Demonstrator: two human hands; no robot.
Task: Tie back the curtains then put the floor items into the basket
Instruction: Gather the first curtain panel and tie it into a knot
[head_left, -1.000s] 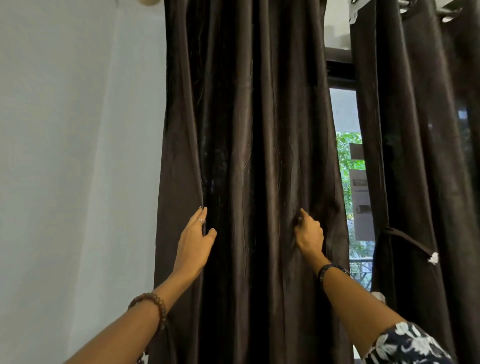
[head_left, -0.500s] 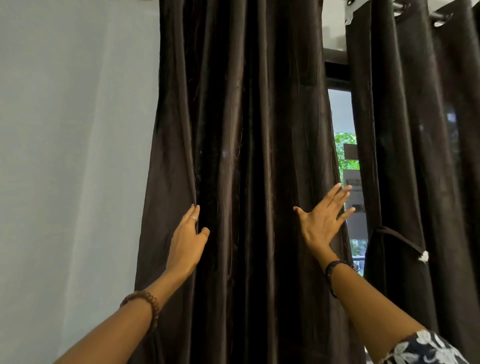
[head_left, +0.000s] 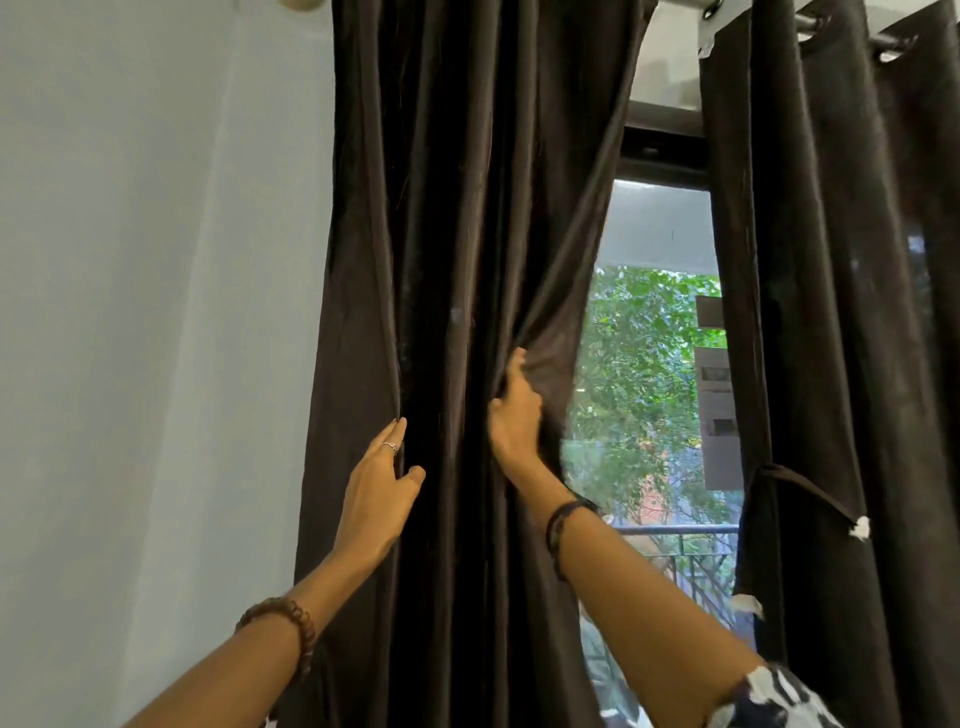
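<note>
Right hand (head_left: 514, 415) has its fingers curled into the inner edge of the left curtain (head_left: 467, 234), bunching a fold of the dark brown cloth and drawing it away from the window (head_left: 644, 374). Left hand (head_left: 379, 493) lies against the same curtain nearer the wall (head_left: 130, 312), fingers straight and only lightly bent, thumb out to the side, pressing the folds rather than gripping them; a ring shows on one finger. The curtain hangs as a long upright panel, its long axis running from the top of the view down past both wrists, and it sits between the two hands, so the gathering move is a sideways one: the right hand's edge has to travel left toward the left hand until the folds are packed into one bundle. The right hand is the one on the free edge and looks best placed to do the pulling, while the left steadies the bundle. No tie for this curtain can be seen, so where the band will come from I cannot tell. On the far side of the window the right curtain (head_left: 841, 338) is already cinched by a dark tie-back (head_left: 800, 483) with a small white tuft at its end. Neither the floor items nor the basket are in view, so that part of the task appears not yet begun. No brand, label or readable writing shows anywhere.
</note>
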